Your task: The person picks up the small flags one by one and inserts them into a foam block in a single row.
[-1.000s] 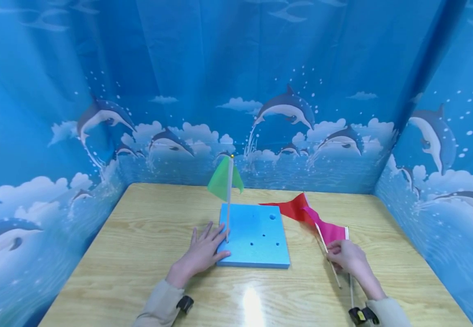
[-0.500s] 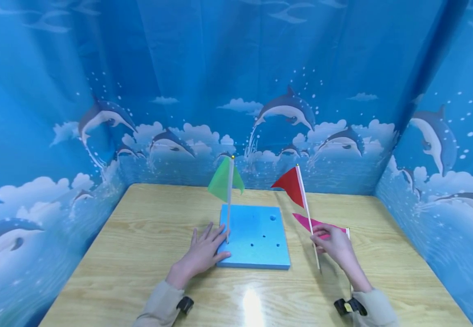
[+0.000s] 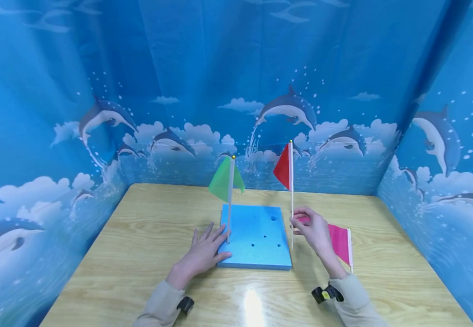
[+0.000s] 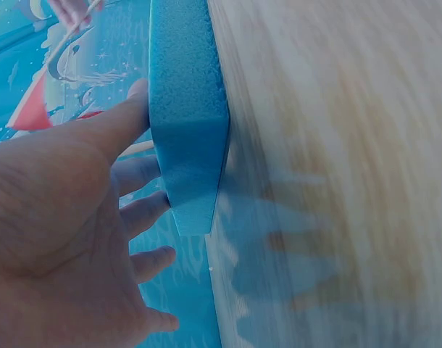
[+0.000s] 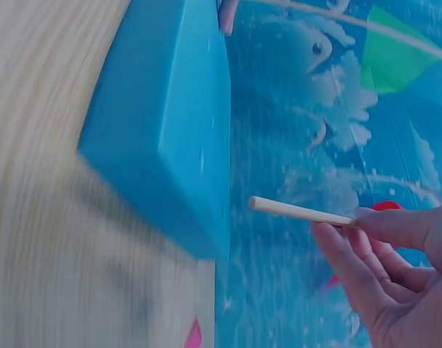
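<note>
A blue foam block with several holes lies on the wooden table. A green flag stands upright in its left side. My left hand lies flat with straight fingers against the block's left edge. My right hand pinches the stick of a red flag and holds it upright beside the block's right edge, its lower end just off the block. In the right wrist view the stick's tip hangs close to the block's corner. A pink flag lies on the table behind my right hand.
Blue dolphin-print curtains wall the table in on the left, back and right. The table's front edge runs near my sleeves.
My right hand has lifted the red flag off the table, stood it upright and carried it left to the block's right edge. The pink flag stays on the table. My left hand has not moved.
</note>
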Demonstrator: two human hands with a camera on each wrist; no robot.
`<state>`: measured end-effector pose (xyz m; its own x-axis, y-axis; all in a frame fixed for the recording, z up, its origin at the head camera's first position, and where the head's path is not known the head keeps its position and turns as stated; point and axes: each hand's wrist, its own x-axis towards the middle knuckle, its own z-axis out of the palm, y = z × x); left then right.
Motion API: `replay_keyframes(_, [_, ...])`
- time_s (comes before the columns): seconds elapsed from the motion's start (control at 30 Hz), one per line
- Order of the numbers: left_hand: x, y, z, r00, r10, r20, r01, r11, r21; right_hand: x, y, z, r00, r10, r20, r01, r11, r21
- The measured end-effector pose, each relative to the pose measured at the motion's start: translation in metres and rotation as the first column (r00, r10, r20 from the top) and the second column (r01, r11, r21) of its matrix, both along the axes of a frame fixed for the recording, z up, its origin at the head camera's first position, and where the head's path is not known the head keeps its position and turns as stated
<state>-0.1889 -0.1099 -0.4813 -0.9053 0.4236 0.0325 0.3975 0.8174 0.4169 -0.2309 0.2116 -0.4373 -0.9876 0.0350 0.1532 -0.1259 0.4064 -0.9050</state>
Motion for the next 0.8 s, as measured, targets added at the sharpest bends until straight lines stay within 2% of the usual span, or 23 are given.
replay_keyframes(0.2, [-0.001, 0.0, -0.001, 1.0, 0.001, -0.009, -0.001, 1.0, -0.005, -0.004, -0.036, 0.001, 0.996, 0.022, -0.081, -0.03, 0.994, -0.101])
replay_keyframes(0.4, [-0.001, 0.001, -0.001, 1.0, 0.001, -0.007, -0.001, 1.0, -0.021, -0.003, -0.067, -0.005, 0.984, 0.08, -0.158, -0.101, 0.986, -0.131])
replay_keyframes(0.6, [0.0, 0.001, 0.0, 1.0, -0.012, -0.011, 0.012, 0.999, -0.048, -0.001, -0.086, -0.016, 0.978, 0.134, -0.16, -0.158, 0.977, -0.143])
replay_keyframes(0.8, [0.0, 0.0, -0.002, 1.0, -0.017, -0.011, 0.017, 0.999, -0.042, 0.001, -0.091, -0.023, 0.98, 0.134, -0.145, -0.155, 0.977, -0.146])
